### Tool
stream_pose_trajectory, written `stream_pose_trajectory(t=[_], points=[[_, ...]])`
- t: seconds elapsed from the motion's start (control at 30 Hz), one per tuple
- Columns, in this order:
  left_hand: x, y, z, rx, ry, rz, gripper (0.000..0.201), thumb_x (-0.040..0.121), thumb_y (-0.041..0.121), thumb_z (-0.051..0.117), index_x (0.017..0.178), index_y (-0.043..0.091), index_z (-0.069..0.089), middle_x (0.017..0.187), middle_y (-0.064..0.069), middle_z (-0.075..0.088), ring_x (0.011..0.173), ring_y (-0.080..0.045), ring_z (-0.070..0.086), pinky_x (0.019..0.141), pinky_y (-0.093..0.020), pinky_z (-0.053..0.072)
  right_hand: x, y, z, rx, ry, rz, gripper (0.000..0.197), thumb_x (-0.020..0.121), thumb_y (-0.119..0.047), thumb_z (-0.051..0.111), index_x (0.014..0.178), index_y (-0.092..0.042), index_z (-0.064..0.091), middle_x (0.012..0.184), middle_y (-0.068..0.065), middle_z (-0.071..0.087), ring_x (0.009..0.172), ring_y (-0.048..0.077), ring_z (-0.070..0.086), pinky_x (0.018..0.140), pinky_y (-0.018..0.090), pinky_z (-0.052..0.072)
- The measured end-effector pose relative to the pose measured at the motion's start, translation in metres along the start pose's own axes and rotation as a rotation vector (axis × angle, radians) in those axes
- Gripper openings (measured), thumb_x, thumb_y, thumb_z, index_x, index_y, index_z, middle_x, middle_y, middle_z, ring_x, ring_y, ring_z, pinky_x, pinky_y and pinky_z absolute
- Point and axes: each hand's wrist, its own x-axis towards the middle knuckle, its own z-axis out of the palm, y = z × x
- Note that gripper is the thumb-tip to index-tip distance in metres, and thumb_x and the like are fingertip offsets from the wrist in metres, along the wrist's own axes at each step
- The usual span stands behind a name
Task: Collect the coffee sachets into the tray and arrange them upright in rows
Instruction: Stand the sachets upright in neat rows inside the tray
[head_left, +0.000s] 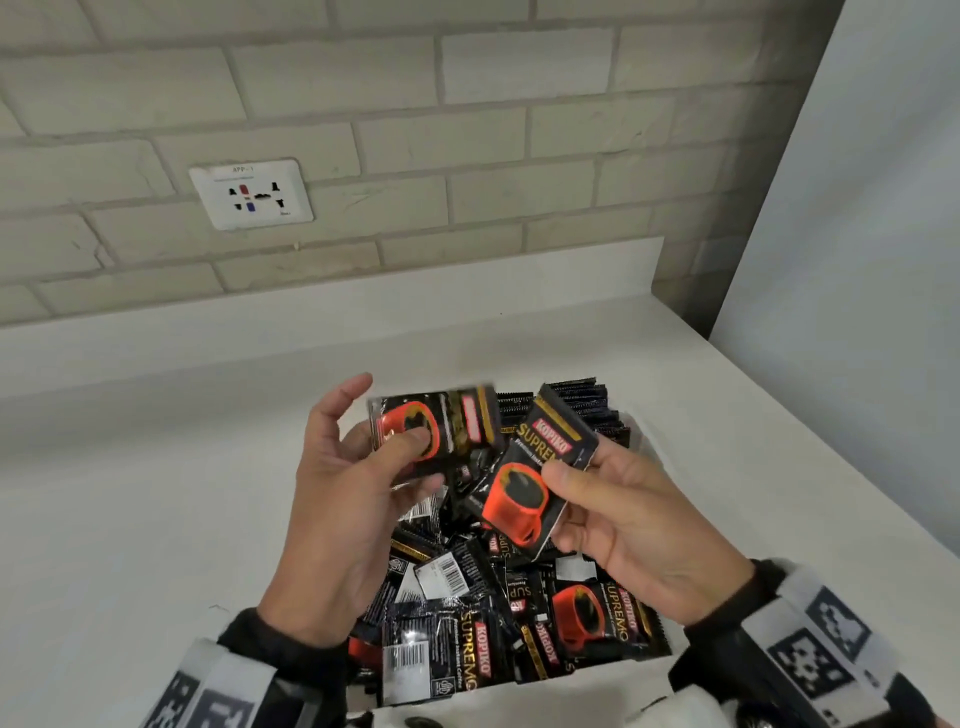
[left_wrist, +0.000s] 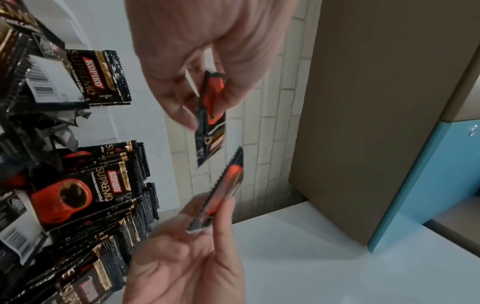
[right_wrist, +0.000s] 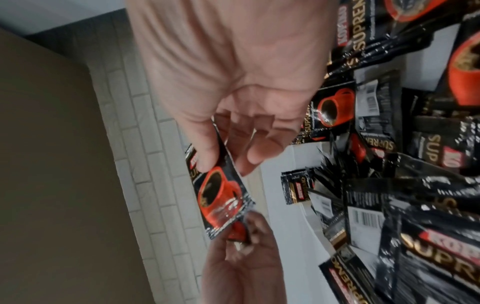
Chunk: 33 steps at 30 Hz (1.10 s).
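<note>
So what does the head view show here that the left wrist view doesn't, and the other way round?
Only the head view shows the wall socket and the jumbled sachets lying flat at the near end of the tray, with both wrists above them.

Only the left wrist view shows the brown cabinet, the blue panel beside it, and the serrated edges of the upright sachets side-on.

Both show the left hand and the right hand each pinching one Kopiko sachet above the tray, the brick wall and the white counter.
</note>
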Motion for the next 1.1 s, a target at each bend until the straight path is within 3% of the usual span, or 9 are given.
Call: stream_pose_trajectory(t=[0.13, 0.27, 0.37, 0.47, 0.57, 0.7, 0.77, 0.93, 1.1], points=[[-0.005, -0.005, 0.005, -0.04, -0.039, -0.094, 0.047, 0.079, -0.015, 0.053, 0.101, 0.027, 0.058, 0.089, -0.01, 0.065, 0.058, -0.011, 0.063, 0.046, -0.026, 0.048, 0.001, 0.005, 0.01, -0.041, 0.017, 0.019, 0.043, 0.062, -0.017, 0.066, 0.103, -0.008, 0.057, 0.078, 0.011, 0.067, 0.056, 0.016, 0.054, 0.042, 0.018, 0.044], [-0.016, -0.015, 0.011, -0.079, -0.137, -0.18, 0.03, 0.069, -0.003, 0.055, 0.091, 0.016, 0.06, 0.075, -0.004, 0.071, 0.056, -0.012, 0.065, 0.046, -0.027, 0.054, 0.005, 0.009, 0.014, -0.046, 0.072, 0.012, 0.043, 0.061, -0.017, 0.067, 0.102, -0.01, 0.056, 0.078, 0.009, 0.068, 0.054, 0.014, 0.055, 0.041, 0.017, 0.043], [-0.02, -0.024, 0.012, 0.001, -0.199, -0.187, 0.023, 0.084, -0.002, 0.049, 0.087, 0.016, 0.062, 0.071, 0.002, 0.071, 0.055, -0.009, 0.064, 0.047, -0.024, 0.054, 0.005, 0.007, 0.014, -0.108, 0.075, -0.015, 0.036, 0.063, -0.017, 0.066, 0.098, -0.012, 0.06, 0.077, 0.005, 0.068, 0.052, 0.011, 0.055, 0.041, 0.016, 0.043], [-0.021, -0.027, 0.007, 0.146, -0.283, -0.159, 0.017, 0.09, 0.019, 0.046, 0.092, 0.015, 0.062, 0.079, -0.001, 0.073, 0.068, -0.009, 0.068, 0.059, -0.019, 0.054, 0.003, 0.003, 0.01, -0.197, 0.105, -0.036, 0.019, 0.074, -0.012, 0.065, 0.093, -0.015, 0.064, 0.077, 0.007, 0.067, 0.055, 0.012, 0.055, 0.042, 0.016, 0.044], [-0.026, -0.025, 0.004, 0.372, -0.374, -0.036, 0.033, 0.077, 0.041, 0.049, 0.098, 0.02, 0.062, 0.092, 0.004, 0.074, 0.085, -0.009, 0.07, 0.074, -0.017, 0.052, 0.002, 0.002, 0.007, -0.252, 0.144, -0.061, 0.017, 0.081, -0.009, 0.062, 0.096, -0.018, 0.064, 0.081, 0.008, 0.066, 0.06, 0.014, 0.055, 0.043, 0.017, 0.045], [-0.027, -0.026, 0.004, 0.558, -0.366, 0.072, 0.026, 0.078, 0.021, 0.063, 0.102, 0.03, 0.057, 0.091, 0.021, 0.068, 0.081, 0.001, 0.066, 0.068, -0.016, 0.052, 0.002, 0.002, 0.011, -0.37, 0.12, -0.093, 0.019, 0.082, -0.013, 0.063, 0.098, -0.024, 0.061, 0.082, 0.003, 0.067, 0.06, 0.012, 0.057, 0.046, 0.018, 0.046], [-0.023, -0.028, 0.0, 0.62, -0.346, 0.081, 0.027, 0.084, 0.01, 0.061, 0.101, 0.03, 0.057, 0.087, 0.019, 0.069, 0.077, -0.003, 0.067, 0.064, -0.019, 0.053, 0.002, -0.001, 0.012, -0.529, 0.133, -0.141, 0.024, 0.081, -0.019, 0.065, 0.098, -0.032, 0.055, 0.091, -0.004, 0.066, 0.061, 0.006, 0.059, 0.052, 0.018, 0.05], [-0.022, -0.029, -0.006, 0.739, -0.39, 0.119, 0.021, 0.088, 0.015, 0.056, 0.099, 0.033, 0.056, 0.083, 0.013, 0.07, 0.074, -0.004, 0.066, 0.068, -0.022, 0.053, 0.0, -0.032, 0.01, -0.94, 0.081, -0.396, 0.065, 0.073, -0.03, 0.072, 0.114, -0.058, 0.03, 0.124, -0.028, 0.04, 0.105, -0.004, 0.05, 0.086, 0.016, 0.047], [-0.024, -0.027, -0.003, 0.824, -0.44, 0.161, 0.014, 0.087, 0.025, 0.054, 0.096, 0.036, 0.056, 0.083, 0.01, 0.07, 0.079, 0.0, 0.065, 0.072, -0.021, 0.051, 0.003, -0.06, 0.018, -1.407, -0.206, -0.38, 0.054, 0.085, -0.015, 0.062, 0.131, -0.038, 0.045, 0.123, -0.02, 0.055, 0.109, -0.005, 0.049, 0.094, 0.014, 0.04]])
